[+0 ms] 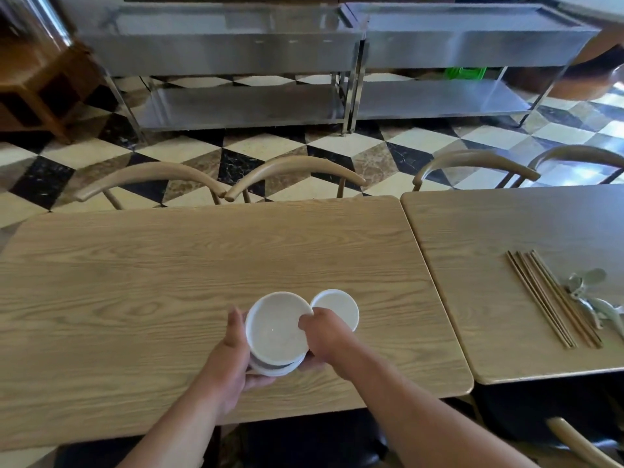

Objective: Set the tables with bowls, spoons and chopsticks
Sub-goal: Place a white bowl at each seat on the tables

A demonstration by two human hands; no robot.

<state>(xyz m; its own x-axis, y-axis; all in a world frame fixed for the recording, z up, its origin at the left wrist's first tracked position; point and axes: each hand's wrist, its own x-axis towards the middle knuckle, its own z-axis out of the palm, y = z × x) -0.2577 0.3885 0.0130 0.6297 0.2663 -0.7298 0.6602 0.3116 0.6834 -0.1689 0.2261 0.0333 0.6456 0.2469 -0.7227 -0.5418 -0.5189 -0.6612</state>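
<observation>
One bowl [337,306] set on near tabletop [152,265]. Left grip [233,359] holds bowl stack [277,368] just beside it; right grip [326,336] pinches top bowl [273,329] by rim. Step: dealing out bowls. Next: lift top bowl free, set it at another seat. Chopsticks [553,298] and spoons [589,300] lie untouched on right tabletop [489,231].

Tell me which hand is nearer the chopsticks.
Right. The right hand pinches the bowl stack rim on the side facing the chopsticks; the left hand holds its far side.

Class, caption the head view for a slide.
The left hand holds stacked bowls; the right hand pinches the top rim; chopsticks lie nearby.
</observation>
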